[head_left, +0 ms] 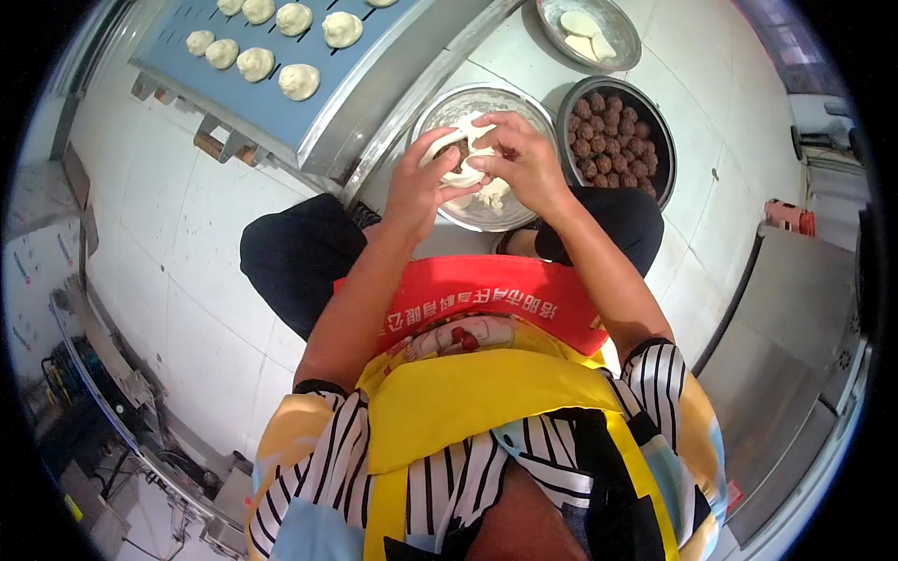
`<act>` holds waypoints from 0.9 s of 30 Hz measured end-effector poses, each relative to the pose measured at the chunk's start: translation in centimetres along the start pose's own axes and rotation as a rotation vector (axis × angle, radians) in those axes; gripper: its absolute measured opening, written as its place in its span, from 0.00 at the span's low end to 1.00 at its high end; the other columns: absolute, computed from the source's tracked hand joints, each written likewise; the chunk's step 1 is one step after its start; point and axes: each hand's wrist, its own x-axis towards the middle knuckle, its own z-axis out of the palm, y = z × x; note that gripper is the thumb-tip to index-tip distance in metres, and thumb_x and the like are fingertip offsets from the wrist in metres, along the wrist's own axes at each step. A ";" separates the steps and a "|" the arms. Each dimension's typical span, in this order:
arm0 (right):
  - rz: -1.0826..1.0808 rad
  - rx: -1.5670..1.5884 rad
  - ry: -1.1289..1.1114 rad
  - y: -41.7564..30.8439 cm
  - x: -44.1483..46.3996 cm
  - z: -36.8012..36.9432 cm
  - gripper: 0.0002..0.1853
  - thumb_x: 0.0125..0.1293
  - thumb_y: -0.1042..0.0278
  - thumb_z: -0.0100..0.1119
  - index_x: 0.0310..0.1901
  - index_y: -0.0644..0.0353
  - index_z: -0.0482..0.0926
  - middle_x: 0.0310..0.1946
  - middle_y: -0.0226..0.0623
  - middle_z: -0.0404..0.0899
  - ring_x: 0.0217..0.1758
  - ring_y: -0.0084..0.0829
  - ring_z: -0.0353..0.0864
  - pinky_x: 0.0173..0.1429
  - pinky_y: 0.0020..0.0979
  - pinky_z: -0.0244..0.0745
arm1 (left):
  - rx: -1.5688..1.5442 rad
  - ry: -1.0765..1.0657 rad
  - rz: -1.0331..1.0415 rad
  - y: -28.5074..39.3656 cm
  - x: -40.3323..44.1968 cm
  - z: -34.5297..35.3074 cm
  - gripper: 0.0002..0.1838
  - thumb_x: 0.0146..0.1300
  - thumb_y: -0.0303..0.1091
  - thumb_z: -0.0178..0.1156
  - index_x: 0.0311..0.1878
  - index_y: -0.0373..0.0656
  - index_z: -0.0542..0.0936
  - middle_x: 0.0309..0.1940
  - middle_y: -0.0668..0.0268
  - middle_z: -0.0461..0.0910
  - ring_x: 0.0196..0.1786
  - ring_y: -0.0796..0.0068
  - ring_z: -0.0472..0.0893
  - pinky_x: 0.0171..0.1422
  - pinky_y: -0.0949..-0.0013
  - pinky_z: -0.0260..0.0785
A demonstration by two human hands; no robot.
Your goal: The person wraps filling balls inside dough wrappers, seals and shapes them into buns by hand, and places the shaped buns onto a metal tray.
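Between both hands is a bun (465, 174) of white dough, with brown filling showing at its middle. My left hand (418, 182) cups its left side, thumb over the filling. From the right, my right hand (526, 164) grips the dough edge between thumb and fingers. Both hands are over a metal bowl (522, 218) that has loose dough scraps or flour inside. Right beside it, a dark pot (666, 178) holds several brown filling balls (613, 148).
At the upper left, several shaped buns (299, 82) sit on a blue conveyor belt (210, 75) with a metal frame. A smaller metal bowl (554, 37) at the top holds dough discs (582, 28). A metal cabinet (776, 327) stands at right, machinery (94, 374) at left.
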 end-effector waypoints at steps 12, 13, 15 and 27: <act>0.042 -0.159 -0.029 -0.6 0.9 0.4 0.09 0.54 0.73 0.67 0.36 0.64 0.79 0.29 0.39 0.73 0.27 0.32 0.76 0.32 0.33 0.71 | 0.286 0.158 0.046 -0.6 0.7 0.3 0.23 0.68 0.36 0.55 0.63 0.39 0.67 0.51 0.57 0.73 0.52 0.67 0.78 0.51 0.59 0.80; 0.035 -0.143 -0.073 -0.5 0.9 0.3 0.08 0.56 0.74 0.66 0.36 0.66 0.79 0.30 0.38 0.74 0.27 0.29 0.77 0.30 0.30 0.72 | 0.314 0.154 0.051 -0.7 0.7 0.3 0.23 0.68 0.37 0.54 0.64 0.38 0.66 0.51 0.57 0.73 0.52 0.67 0.78 0.50 0.60 0.80; 0.023 -0.112 -0.165 -0.3 0.8 0.1 0.07 0.60 0.74 0.65 0.35 0.68 0.79 0.33 0.35 0.74 0.27 0.22 0.78 0.27 0.25 0.72 | 0.379 0.059 0.031 -0.4 0.6 -0.2 0.24 0.68 0.36 0.53 0.65 0.38 0.66 0.52 0.56 0.73 0.53 0.66 0.78 0.50 0.63 0.80; 0.169 0.107 0.060 0.3 1.3 0.3 0.08 0.55 0.76 0.67 0.31 0.67 0.77 0.30 0.37 0.72 0.26 0.25 0.78 0.22 0.22 0.73 | 0.177 0.151 -0.119 0.6 1.1 0.5 0.26 0.66 0.38 0.55 0.65 0.41 0.65 0.54 0.55 0.74 0.55 0.60 0.78 0.53 0.56 0.78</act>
